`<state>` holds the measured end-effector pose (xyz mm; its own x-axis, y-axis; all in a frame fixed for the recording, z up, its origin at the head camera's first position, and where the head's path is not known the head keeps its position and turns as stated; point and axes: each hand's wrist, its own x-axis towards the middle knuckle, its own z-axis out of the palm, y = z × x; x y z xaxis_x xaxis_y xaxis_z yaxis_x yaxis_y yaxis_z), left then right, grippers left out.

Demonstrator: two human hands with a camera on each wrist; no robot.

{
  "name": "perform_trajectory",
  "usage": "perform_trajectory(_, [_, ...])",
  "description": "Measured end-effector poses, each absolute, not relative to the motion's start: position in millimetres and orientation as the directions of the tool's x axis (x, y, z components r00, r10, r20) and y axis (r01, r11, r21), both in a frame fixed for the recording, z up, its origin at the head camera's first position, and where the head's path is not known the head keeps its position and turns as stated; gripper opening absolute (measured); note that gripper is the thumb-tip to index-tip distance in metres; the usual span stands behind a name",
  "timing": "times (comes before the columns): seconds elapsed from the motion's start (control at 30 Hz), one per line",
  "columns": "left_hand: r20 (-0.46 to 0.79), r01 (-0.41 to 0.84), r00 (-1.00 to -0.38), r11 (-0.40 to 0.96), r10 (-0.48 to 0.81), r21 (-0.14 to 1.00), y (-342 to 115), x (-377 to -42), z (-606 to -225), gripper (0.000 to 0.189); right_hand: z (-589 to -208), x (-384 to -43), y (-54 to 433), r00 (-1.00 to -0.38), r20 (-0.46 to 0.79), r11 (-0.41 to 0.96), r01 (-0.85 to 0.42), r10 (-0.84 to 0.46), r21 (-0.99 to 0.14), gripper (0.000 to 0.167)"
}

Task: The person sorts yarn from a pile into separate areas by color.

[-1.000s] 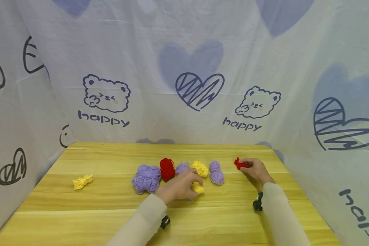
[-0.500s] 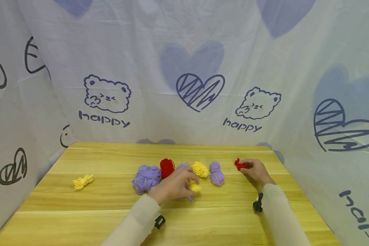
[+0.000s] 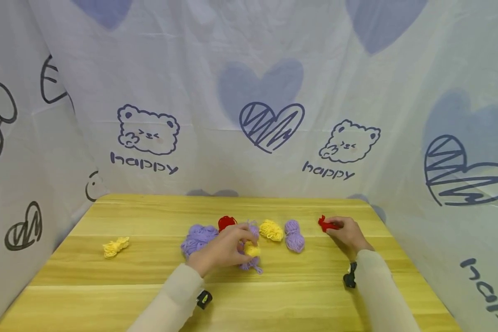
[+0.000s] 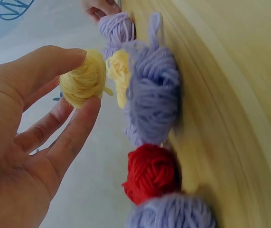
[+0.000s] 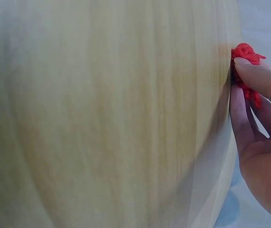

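My left hand (image 3: 226, 244) pinches a small yellow yarn ball (image 4: 84, 80) between thumb and fingers, held above the table over a purple yarn skein (image 4: 154, 90). Beside that skein in the left wrist view are a red yarn ball (image 4: 150, 173) and a large purple yarn ball (image 3: 199, 236), partly hidden by my hand in the head view. My right hand (image 3: 347, 232) pinches a small red yarn bundle (image 5: 245, 54) at the table surface on the right. Between the hands lie a yellow yarn skein (image 3: 271, 230) and a purple yarn skein tied at its middle (image 3: 294, 236).
A small yellow yarn bundle (image 3: 115, 247) lies alone on the left of the wooden table (image 3: 87, 295). A printed cloth (image 3: 207, 157) hangs behind the table and along both sides. Each wrist wears a black camera mount (image 3: 204, 299).
My left hand has moved left with the yellow yarn ball, from beside the purple skein to over it. The right hand keeps its place on the red bundle. The head view has shifted slightly.
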<state>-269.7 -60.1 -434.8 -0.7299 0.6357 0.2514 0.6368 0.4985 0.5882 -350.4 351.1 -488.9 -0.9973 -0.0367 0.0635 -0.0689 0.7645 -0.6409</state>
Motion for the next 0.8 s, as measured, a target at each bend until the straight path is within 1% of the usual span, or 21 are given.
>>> perform_trajectory(0.2, [0.238, 0.597, -0.760, 0.507, 0.604, 0.621, -73, -268, -432, 0.024, -490, -350, 351, -0.998, 0.055, 0.761, -0.059, -0.031, -0.646, 0.030])
perform_trajectory(0.33, [0.242, 0.598, -0.762, 0.510, 0.601, 0.618, -82, -269, -431, 0.026, -491, -350, 351, -0.999, 0.040, 0.761, -0.040, -0.018, -0.648, 0.031])
perform_trajectory(0.5, [0.271, 0.612, -0.758, 0.505, 0.593, 0.609, -92, -272, -429, 0.025, -491, -351, 352, -1.000, 0.029, 0.765, -0.022, -0.005, -0.644, 0.032])
perform_trajectory(0.7, [0.278, 0.588, -0.782, 0.512, 0.558, 0.627, -105, -272, -427, 0.022, -489, -352, 352, -1.000, 0.029, 0.761, -0.023, -0.005, -0.649, 0.032])
perform_trajectory(0.8, [0.283, 0.586, -0.789, 0.529, 0.546, 0.614, -112, -271, -426, 0.023, -489, -353, 351, -1.000, 0.024, 0.758, -0.024, -0.012, -0.651, 0.033])
